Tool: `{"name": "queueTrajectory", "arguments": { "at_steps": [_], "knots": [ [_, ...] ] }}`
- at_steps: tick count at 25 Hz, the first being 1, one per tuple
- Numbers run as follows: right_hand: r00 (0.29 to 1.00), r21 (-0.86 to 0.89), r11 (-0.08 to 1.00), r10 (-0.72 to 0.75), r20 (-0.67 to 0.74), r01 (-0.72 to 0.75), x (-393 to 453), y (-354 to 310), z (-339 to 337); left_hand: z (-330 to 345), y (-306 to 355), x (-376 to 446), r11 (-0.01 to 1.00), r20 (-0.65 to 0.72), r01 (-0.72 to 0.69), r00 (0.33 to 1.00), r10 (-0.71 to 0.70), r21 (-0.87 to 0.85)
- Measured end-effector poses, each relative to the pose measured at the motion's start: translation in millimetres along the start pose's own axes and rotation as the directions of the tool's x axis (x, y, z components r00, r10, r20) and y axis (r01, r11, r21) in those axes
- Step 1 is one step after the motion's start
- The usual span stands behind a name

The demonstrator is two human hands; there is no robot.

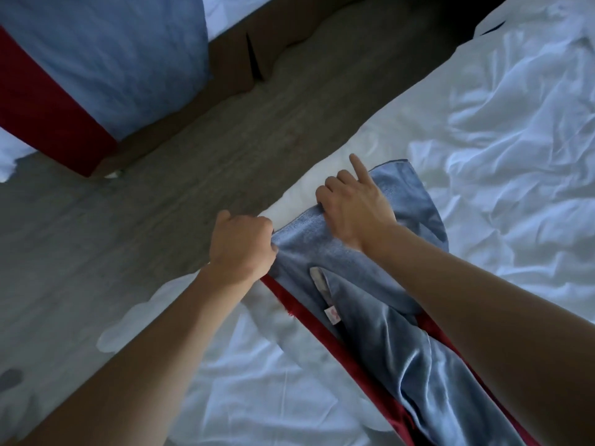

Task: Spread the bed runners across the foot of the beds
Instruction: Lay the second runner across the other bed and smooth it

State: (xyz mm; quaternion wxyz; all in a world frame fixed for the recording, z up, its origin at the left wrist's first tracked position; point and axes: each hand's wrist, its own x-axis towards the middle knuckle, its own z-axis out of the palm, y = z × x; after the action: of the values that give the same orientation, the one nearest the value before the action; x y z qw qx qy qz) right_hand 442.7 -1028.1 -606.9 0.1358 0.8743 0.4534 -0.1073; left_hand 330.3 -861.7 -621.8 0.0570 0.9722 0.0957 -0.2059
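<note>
A blue bed runner with a red border [380, 304] lies bunched and twisted across the near bed's white duvet [502, 162]. My left hand [241, 246] grips the runner's end at the bed's edge, fingers curled round the cloth. Beside it, my right hand [354, 207] holds the runner's far edge with its curled fingers while the index finger points outward. A small white label shows on the runner's underside. On the other bed [106, 59] at the upper left, a second blue runner with a red border [48, 104] lies spread and hangs over the side.
A strip of grey wood-look floor [180, 175] runs between the two beds. The other bed's brown base [244, 56] borders the aisle. The near duvet is wrinkled and hangs over the bed's edge at the lower left.
</note>
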Motion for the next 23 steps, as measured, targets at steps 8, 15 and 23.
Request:
{"name": "queueTrajectory", "arguments": {
  "at_steps": [8, 15, 23],
  "knots": [
    [0.995, 0.078, 0.995, 0.068, -0.071, -0.062, 92.1, -5.5, 5.9, -0.4, -62.3, 74.2, 0.992, 0.03, 0.105, 0.994, -0.103, -0.063],
    [0.976, 0.148, 0.976, 0.177, -0.131, -0.157, 46.2, 18.6, 23.9, -10.6, 5.3, 75.5, 0.981, -0.11, -0.08, 0.992, 0.062, -0.175],
    [0.896, 0.157, 0.898, 0.43, -0.114, -0.411, -127.5, 76.8, 38.8, -13.7, 161.4, 18.6, 0.911, -0.158, -0.374, 0.923, 0.349, -0.172]
  ]
}}
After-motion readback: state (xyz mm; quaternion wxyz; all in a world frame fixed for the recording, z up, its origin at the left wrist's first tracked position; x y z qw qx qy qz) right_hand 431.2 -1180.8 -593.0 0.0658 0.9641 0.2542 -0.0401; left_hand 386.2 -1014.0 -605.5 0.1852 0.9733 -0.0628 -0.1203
